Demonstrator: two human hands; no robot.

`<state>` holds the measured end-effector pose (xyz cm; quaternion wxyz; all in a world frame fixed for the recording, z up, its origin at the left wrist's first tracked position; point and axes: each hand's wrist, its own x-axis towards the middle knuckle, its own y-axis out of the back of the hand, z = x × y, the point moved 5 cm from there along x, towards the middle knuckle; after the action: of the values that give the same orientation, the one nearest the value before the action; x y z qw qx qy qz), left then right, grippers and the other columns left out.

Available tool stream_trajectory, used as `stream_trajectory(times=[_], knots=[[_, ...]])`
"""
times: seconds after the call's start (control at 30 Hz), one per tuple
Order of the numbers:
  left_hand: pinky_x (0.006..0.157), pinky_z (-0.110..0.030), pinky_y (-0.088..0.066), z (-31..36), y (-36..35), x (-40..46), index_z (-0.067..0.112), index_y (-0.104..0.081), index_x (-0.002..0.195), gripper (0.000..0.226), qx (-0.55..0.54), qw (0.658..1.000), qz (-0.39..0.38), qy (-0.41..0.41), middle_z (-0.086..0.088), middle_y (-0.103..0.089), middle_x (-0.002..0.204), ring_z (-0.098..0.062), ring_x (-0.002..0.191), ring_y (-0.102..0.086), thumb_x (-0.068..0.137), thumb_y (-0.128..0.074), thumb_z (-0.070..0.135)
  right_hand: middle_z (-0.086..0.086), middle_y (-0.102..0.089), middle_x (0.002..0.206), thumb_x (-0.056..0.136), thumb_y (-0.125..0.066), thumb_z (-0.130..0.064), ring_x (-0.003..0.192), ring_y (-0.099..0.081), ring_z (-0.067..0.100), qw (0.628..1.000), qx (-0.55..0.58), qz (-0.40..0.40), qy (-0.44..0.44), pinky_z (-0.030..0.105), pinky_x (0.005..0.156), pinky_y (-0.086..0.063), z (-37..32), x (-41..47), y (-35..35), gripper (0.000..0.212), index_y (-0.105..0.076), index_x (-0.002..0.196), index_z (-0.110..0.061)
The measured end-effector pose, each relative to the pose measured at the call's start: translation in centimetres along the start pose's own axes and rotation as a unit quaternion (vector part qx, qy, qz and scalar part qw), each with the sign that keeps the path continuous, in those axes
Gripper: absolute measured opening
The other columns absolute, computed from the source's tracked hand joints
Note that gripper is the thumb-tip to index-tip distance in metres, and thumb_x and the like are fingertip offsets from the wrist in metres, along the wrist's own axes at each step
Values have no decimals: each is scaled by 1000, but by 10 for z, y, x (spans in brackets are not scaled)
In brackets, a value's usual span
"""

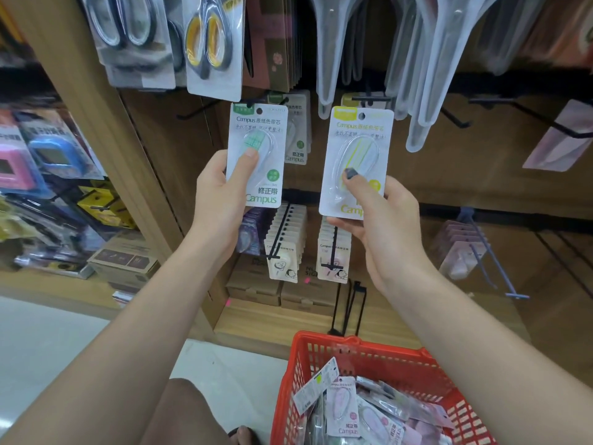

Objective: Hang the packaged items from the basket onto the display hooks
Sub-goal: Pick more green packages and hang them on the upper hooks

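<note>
Correction-tape packs, two in hand, are raised to the middle row of display hooks while more wait in the red basket [369, 351] at lower right. At left, the left hand [221, 194] grips the green-labelled pack [256, 155], thumb pressed on the blister, fingers behind the card; its hang hole lies just below the tip of a black hook [253, 102] that already carries a matching green pack [296, 130]. At right, the right hand [382, 216] pinches the yellow-labelled pack [357, 162] near its lower edge, thumb on the blister; its hole sits just under a second hook [369, 98], behind which a yellow header shows. Both cards are upright and face the viewer. The step in hand appears to be alignment: neither pack looks threaded yet. The next move likely calls for lifting each card slightly, meeting hole to hook tip, then pushing it back along the wire. Below, fuller hooks hold rows of similar packs [285, 242]; scissors [208, 40] hang above.
</note>
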<state>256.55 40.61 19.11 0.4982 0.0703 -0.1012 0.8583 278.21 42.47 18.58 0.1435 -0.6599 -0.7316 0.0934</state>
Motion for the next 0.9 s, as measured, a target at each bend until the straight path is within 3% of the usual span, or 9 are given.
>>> stream_trajectory(times=[0.1,0.37,0.57,0.77,0.9], knots=[[83,-37,-62,4,-3,1,18,-67,115,20,-8,1000,8,4,1,-78,112,-15,94,-77,106,-61,35,2,-79,106,99,-70,-21,97,-77,20,1000,-3,20,19,35,73,-65,-2,-4,-3,16,-73,112,-13],[77,-34,-61,-1,-3,-5,13,-68,119,28,22,1000,14,3,-1,-78,108,-17,94,-78,105,-61,37,1,-77,106,97,-73,-20,96,-76,17,997,-45,37,40,35,71,-65,0,-4,5,14,-70,108,-11],[94,-49,-62,-3,-9,5,18,-68,122,33,29,999,-1,27,-3,-77,114,-21,103,-76,101,-64,43,1,-78,108,98,-73,-17,101,-75,21,998,-20,31,41,35,70,-65,-2,-3,1,17,-70,113,-9],[94,-53,-62,-10,-16,19,22,-65,118,22,30,999,-20,41,0,-77,115,-19,104,-77,103,-64,39,6,-77,103,97,-73,-16,96,-76,24,997,-41,33,47,33,65,-63,-7,-4,1,11,-73,108,-13],[92,-50,-63,-15,-21,25,22,-64,118,19,12,998,-27,48,-3,-77,115,-20,102,-77,105,-63,35,5,-78,102,97,-72,-17,97,-77,25,1000,-1,8,1,34,68,-63,-11,-5,-3,12,-74,108,-13]])
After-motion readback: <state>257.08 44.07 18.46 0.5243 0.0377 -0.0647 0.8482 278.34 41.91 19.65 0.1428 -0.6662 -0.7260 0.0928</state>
